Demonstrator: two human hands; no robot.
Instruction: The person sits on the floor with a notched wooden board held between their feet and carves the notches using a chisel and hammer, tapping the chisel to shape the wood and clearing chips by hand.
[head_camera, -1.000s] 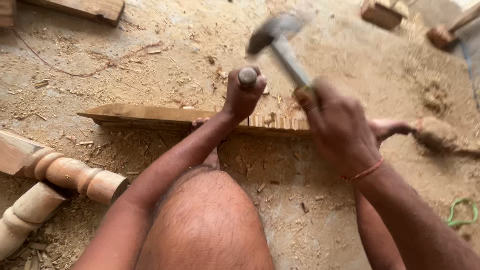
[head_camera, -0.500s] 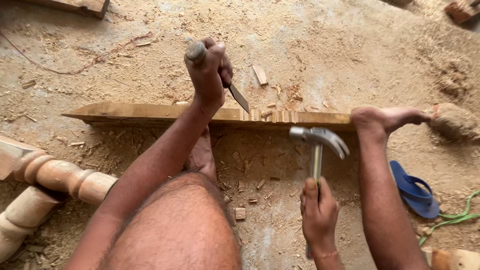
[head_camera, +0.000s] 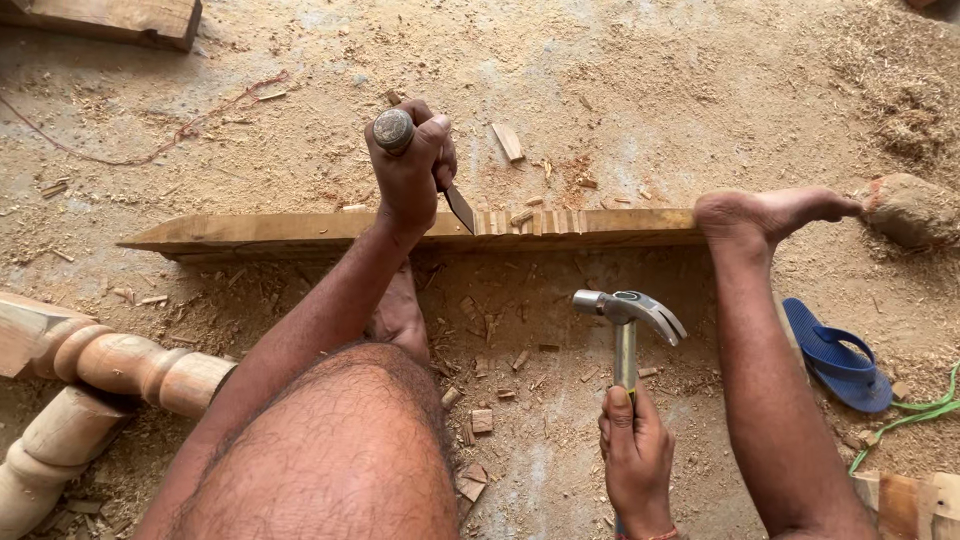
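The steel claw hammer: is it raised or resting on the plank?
Raised. The steel claw hammer is held upright by the right hand, apart from the long wooden plank.

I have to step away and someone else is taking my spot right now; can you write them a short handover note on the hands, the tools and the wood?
Left hand grips the chisel, its blade tip set on the long wooden bar at the left end of the row of notches.
Right hand holds the claw hammer low, head clear of the chisel.
A bare foot pins the bar's right part.
Done: several notches cut near the middle; chips litter the floor.
Left: the bar to the left of the blade is uncut.
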